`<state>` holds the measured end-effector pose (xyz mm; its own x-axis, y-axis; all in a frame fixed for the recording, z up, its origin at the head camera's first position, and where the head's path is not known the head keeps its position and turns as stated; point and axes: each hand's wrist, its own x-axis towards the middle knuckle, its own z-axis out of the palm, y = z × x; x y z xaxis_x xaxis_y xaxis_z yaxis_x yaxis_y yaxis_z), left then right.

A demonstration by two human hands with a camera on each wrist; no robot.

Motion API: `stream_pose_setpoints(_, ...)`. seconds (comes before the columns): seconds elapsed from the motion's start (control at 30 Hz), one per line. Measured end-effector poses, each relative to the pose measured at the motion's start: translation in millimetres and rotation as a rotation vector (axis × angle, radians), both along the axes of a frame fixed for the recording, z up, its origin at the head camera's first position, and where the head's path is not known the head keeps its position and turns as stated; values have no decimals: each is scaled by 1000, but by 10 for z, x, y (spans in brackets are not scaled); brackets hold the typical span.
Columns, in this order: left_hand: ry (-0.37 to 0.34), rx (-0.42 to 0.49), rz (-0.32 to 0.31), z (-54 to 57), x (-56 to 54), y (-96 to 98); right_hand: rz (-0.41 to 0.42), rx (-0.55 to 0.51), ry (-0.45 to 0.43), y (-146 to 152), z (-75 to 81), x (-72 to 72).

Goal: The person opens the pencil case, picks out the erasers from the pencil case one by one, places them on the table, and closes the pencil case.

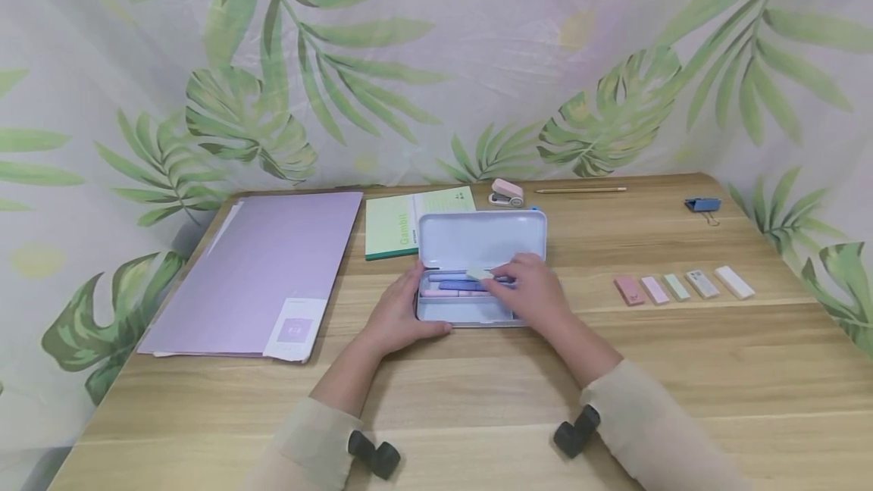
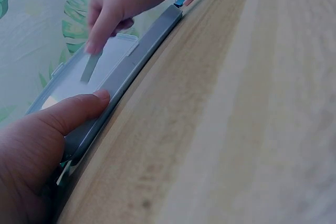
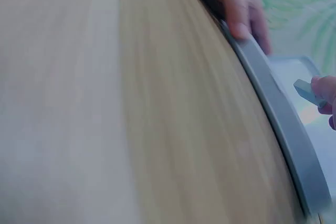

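Observation:
An open light-blue pencil case (image 1: 483, 239) sits on the table, its lid raised at the back. Blue and pink pens (image 1: 455, 286) lie in its rear compartment, while the front part shows bare metal. My left hand (image 1: 398, 317) grips the case's left end, with the thumb (image 2: 86, 109) on the front wall. Over the pens, my right hand (image 1: 537, 295) pinches a small pale green eraser (image 1: 480, 274) between thumb and fingers. In the right wrist view this eraser (image 3: 308, 93) sticks out of the fingertips, tilted, in front of the lid.
A purple folder (image 1: 266, 271) lies on the left, with a green notebook (image 1: 389, 226) behind the case. Further back are a pink stapler (image 1: 507, 192) and a pencil (image 1: 580, 190). Several erasers (image 1: 655, 290) form a row at right, below a blue binder clip (image 1: 702, 205).

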<state>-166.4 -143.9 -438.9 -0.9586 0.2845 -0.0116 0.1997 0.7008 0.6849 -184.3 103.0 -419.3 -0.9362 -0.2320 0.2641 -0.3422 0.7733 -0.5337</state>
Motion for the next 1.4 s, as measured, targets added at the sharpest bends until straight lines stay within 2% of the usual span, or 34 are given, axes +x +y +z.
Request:
stream_pose_setpoints(0.27, -8, -3, 2, -14, -12, 0, -225, -128, -11, 733, 18, 188)
stream_pose_setpoints(0.4, 0, -9, -2, -23, -22, -2, -332, -104, 33, 1077, -1, 290)
stream_pose_setpoints(0.5, 3, -12, -1, -21, -26, -4, -370, -52, 49, 1284, -44, 339)
stream_pose_setpoints(0.67, 1, -11, 0, -21, -24, -4, -369, 39, 30, 1465, -111, 380)
stream_pose_setpoints(0.93, 1, -7, -3, -18, -21, 4, -321, 135, -28, 1510, -157, 387)
stream_pose_setpoints(1.27, -5, -7, 2, -11, -23, 8, -298, 124, -55, 1477, -157, 386)
stream_pose_setpoints(1.4, -1, -3, -2, -22, -24, 8, -289, 76, -73, 1380, -104, 311)
